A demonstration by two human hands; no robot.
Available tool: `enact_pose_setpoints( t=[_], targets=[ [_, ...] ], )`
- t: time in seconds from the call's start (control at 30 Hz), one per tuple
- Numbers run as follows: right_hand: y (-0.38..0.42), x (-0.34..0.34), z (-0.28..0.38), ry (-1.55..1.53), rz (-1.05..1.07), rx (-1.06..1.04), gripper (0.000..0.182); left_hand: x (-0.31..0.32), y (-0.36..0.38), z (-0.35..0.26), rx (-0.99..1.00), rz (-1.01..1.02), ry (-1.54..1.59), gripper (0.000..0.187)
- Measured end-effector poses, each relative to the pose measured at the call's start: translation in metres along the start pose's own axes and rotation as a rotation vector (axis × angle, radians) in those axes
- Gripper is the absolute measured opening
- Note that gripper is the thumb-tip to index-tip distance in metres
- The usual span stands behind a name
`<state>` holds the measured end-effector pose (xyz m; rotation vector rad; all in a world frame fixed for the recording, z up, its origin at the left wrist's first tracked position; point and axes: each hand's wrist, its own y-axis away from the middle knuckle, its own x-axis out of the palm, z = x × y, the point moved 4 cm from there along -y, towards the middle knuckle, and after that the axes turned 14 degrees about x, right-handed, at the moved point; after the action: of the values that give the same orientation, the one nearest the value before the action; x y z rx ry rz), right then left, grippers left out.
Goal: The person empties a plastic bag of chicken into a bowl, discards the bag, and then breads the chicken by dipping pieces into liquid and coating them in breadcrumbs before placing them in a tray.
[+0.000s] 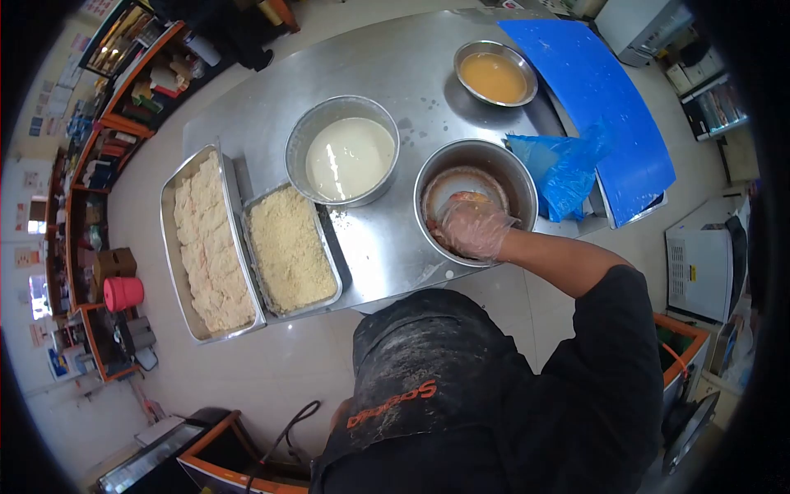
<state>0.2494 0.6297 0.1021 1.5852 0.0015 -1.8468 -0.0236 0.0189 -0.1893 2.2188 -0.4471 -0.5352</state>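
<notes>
My right hand [476, 227], in a clear plastic glove, is down inside a deep metal pot [527, 177] near the table's front edge. Its fingers are curled in. A reddish-yellow piece [467, 198] shows at the fingertips, too small to name. Brownish residue coats the pot's inner wall. Only a bit of skin shows at the left side of my dark, flour-dusted apron [428, 362]; my left hand itself is out of sight.
On the steel table [247, 115] stand a pot of white batter [350, 156], a tray of pale crumbs [288, 247], a long tray of coated pieces [210, 239] and a bowl of orange-yellow liquid [494, 78]. A blue plastic bag [559, 173] lies beside a blue board [609, 99].
</notes>
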Motion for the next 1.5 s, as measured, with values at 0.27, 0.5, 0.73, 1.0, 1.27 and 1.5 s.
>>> enact_pose_setpoints(
  t=[0.27, 0.5, 0.73, 1.0, 1.27, 1.5],
  targets=[
    [-0.024, 0.016, -0.033, -0.458, 0.196, 0.074, 0.032, 0.023, 0.0, 0.0, 0.056, 0.003, -0.131, 0.033],
    [-0.025, -0.001, -0.05, -0.704, 0.021, 0.128, 0.032, -0.045, -0.027, -0.054, -0.066, -0.139, -0.103, 0.028],
    [-0.012, -0.008, -0.052, -1.207, -0.035, 0.204, 0.036, -0.175, -0.019, -0.368, 0.233, -0.63, -0.049, 0.028],
    [0.019, -0.017, -0.047, -0.931, -0.314, 0.123, 0.028, -0.183, -0.112, -0.607, 0.671, -0.465, 0.062, 0.043],
    [0.026, 0.01, -0.068, -1.438, -0.201, 0.17, 0.032, -0.169, -0.134, -0.623, 0.692, -0.505, 0.238, 0.052],
    [0.036, -0.004, -0.066, -1.463, -0.226, -0.069, 0.034, -0.168, -0.143, -0.627, 0.641, -0.395, 0.738, 0.051]
  ],
)
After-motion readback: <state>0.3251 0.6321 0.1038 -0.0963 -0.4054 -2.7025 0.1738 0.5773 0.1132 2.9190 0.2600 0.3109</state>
